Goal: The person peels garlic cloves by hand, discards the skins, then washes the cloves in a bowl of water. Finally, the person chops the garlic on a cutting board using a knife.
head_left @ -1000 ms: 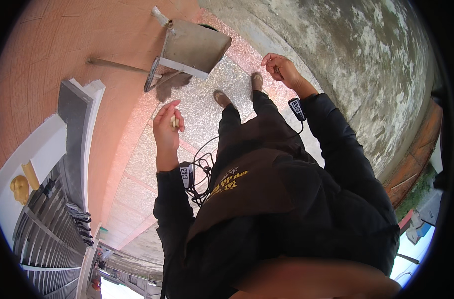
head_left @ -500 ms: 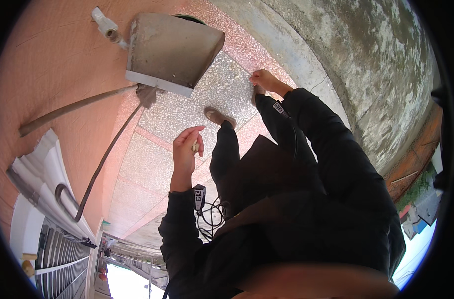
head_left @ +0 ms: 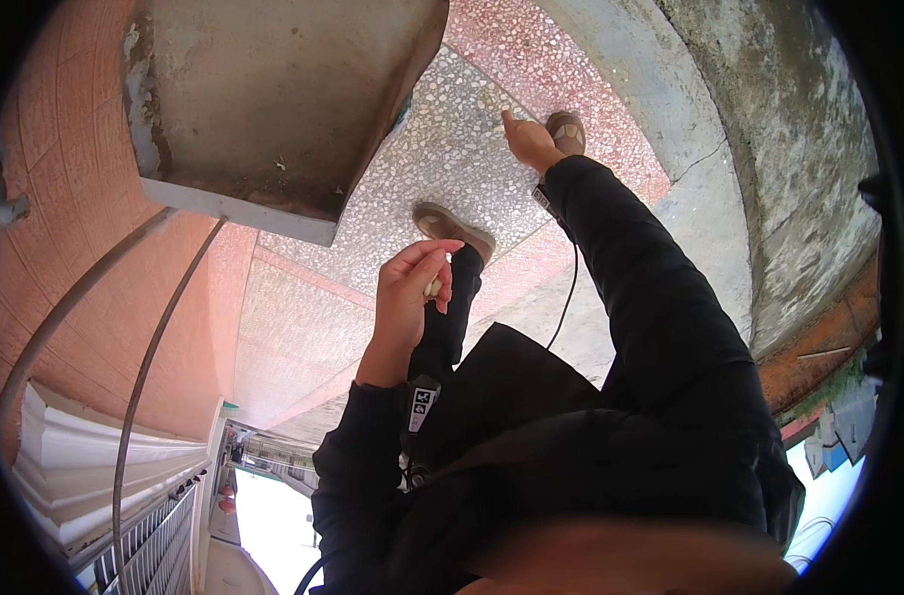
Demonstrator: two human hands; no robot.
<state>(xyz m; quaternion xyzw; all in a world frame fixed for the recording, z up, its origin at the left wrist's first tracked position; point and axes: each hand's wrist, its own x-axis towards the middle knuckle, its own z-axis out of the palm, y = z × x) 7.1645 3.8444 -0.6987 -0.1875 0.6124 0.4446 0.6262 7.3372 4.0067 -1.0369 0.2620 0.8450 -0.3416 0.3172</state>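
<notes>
My left hand (head_left: 412,297) is raised over the paved floor, its fingers curled round a few small pale pieces (head_left: 432,289). Thumb and forefinger nearly meet at the tips. The pieces look rounded and whitish; their kind is too small to tell. My right hand (head_left: 533,142) is held farther forward, near my right shoe (head_left: 567,131). Its fingers are drawn together and mostly hidden behind the back of the hand, so anything in them cannot be made out. Neither hand touches the grey box-shaped basin (head_left: 239,208) ahead on the left.
Two long thin pipes or hoses (head_left: 154,347) run from below the basin toward the pink tiled wall (head_left: 70,198). Speckled paving (head_left: 452,129) lies underfoot, with my left shoe (head_left: 454,224) on it. A stained concrete surface (head_left: 799,159) rises at the right. White railings (head_left: 154,545) stand at lower left.
I have stepped closer to the basin, which looks larger and is partly cut off by the upper edge. My right foot has moved forward. The left hand still holds the pale pieces.
</notes>
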